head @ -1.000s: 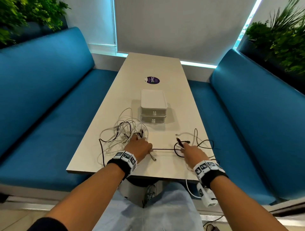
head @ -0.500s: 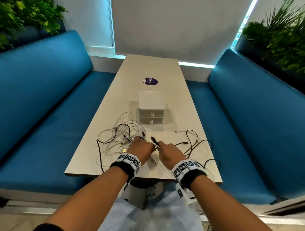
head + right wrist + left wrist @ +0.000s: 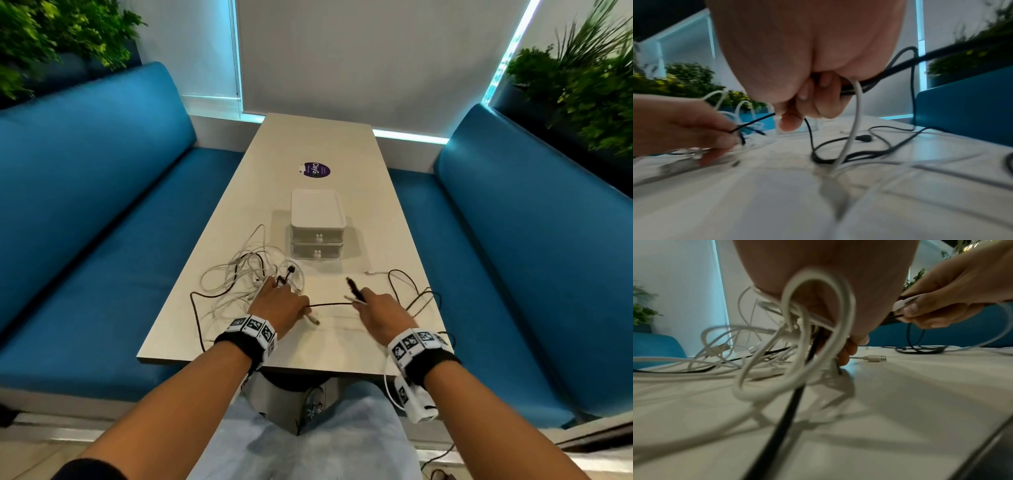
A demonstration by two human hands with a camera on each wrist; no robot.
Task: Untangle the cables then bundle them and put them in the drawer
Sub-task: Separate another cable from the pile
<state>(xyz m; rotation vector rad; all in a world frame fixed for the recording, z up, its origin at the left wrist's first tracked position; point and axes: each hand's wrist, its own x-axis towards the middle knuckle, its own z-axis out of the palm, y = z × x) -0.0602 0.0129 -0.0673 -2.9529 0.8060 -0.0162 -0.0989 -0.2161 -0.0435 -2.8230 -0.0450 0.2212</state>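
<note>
A tangle of white cables (image 3: 246, 274) with a black one through it lies on the near left of the table (image 3: 318, 144). My left hand (image 3: 279, 303) rests on the tangle's right side, its fingers curled round white loops (image 3: 818, 331) and the black cable (image 3: 789, 402). My right hand (image 3: 371, 310) grips the black cable (image 3: 329, 304) and a white cable (image 3: 854, 123), with a black plug sticking up from the fist. The black cable runs taut between both hands. More black loops (image 3: 411, 291) lie to the right. A white two-drawer box (image 3: 317, 226) stands behind, both drawers closed.
Blue bench seats (image 3: 102, 222) flank the table on both sides. A purple sticker (image 3: 317, 170) marks the table's middle. A loose white plug (image 3: 370, 273) lies right of the box. Plants (image 3: 582, 85) stand behind the benches. A white cable hangs off the near edge by my right wrist.
My right hand came in close to the left hand, then drew back to the right, stretching the black cable taut between them. The left hand stayed on the tangle.
</note>
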